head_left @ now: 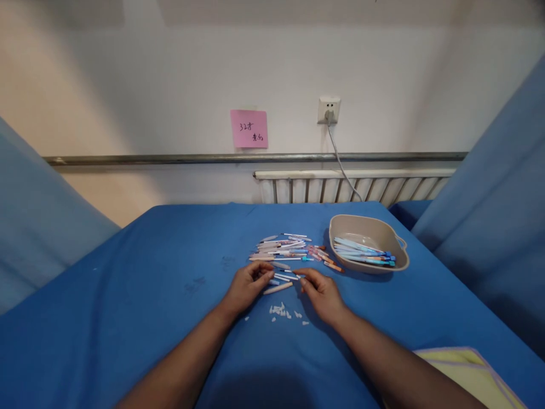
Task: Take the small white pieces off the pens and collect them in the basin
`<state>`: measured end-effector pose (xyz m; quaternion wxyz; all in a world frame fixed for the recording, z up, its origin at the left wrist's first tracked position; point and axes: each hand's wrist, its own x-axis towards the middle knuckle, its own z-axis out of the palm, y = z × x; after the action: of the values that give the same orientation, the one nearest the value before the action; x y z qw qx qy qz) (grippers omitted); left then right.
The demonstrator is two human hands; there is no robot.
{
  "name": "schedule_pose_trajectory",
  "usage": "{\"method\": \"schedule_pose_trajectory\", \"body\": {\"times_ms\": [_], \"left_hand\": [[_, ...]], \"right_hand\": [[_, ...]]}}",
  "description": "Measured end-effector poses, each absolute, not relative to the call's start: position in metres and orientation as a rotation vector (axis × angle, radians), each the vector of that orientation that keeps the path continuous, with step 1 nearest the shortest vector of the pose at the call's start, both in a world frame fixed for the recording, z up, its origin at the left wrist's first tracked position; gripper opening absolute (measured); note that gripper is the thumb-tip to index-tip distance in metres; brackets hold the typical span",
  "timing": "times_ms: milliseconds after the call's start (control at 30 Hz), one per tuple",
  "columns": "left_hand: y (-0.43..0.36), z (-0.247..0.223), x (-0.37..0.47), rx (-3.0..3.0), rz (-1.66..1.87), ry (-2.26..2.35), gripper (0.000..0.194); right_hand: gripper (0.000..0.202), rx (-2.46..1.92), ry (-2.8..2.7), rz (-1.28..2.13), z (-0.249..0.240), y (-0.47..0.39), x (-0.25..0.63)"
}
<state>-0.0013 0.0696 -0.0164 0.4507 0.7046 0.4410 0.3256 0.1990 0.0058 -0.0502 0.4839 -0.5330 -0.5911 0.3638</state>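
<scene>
My left hand is closed, its thumb and fingers pinching the left end of a thin white pen refill. At the refill's right end, the thumb and forefinger of my right hand are pinched together; a small white bit shows at their tips. Beneath and between the hands lie a few more pen parts, including a cream pen barrel. Just beyond them spreads a pile of pen barrels and refills. Several small white cone-shaped pieces are scattered on the near side.
To the right stands a beige plastic basket holding several light-blue pens. Orange and pink pen parts lie beside it. A blue sheet covers the table. A yellow cloth lies at the near right. Blue curtains hang at both sides.
</scene>
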Motion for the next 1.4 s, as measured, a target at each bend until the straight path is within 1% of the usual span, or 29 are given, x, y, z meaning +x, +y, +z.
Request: {"method": "schedule_pose_trajectory", "body": {"times_ms": [67, 167, 233, 400, 533, 700, 867, 1233, 1400], "left_hand": [[0.071, -0.012, -0.007, 1.912, 0.721, 1.135, 0.023], [0.066, -0.006, -0.009, 2.228, 0.498, 1.129, 0.023], [0.060, -0.003, -0.007, 2.421, 0.381, 1.107, 0.020], [0.051, -0.002, 0.000, 2.671, 0.274, 1.139, 0.013], [0.051, -0.004, 0.002, 2.699, 0.315, 1.136, 0.017], [0.054, -0.005, 0.001, 2.527, 0.510, 1.231, 0.017], [0.059, -0.008, -0.002, 2.472, 0.494, 1.278, 0.022], [0.061, -0.012, -0.003, 2.482, 0.567, 1.238, 0.020], [0.060, -0.012, -0.003, 2.353, 0.674, 1.166, 0.017]], "right_hand": [[0.029, -1.313, -1.411, 0.903, -0.053, 0.008, 0.201], [0.028, -1.319, -1.400, 0.920, -0.056, 0.010, 0.202], [0.028, -1.309, -1.403, 0.928, -0.057, 0.011, 0.202], [0.027, -1.307, -1.418, 0.937, -0.058, 0.011, 0.202], [0.026, -1.313, -1.443, 0.944, -0.059, 0.012, 0.204], [0.026, -1.308, -1.461, 0.949, -0.059, 0.013, 0.208], [0.024, -1.318, -1.503, 0.951, -0.057, 0.012, 0.210], [0.028, -1.355, -1.572, 0.931, -0.057, 0.010, 0.209], [0.027, -1.348, -1.577, 0.939, -0.056, 0.010, 0.209]]}}
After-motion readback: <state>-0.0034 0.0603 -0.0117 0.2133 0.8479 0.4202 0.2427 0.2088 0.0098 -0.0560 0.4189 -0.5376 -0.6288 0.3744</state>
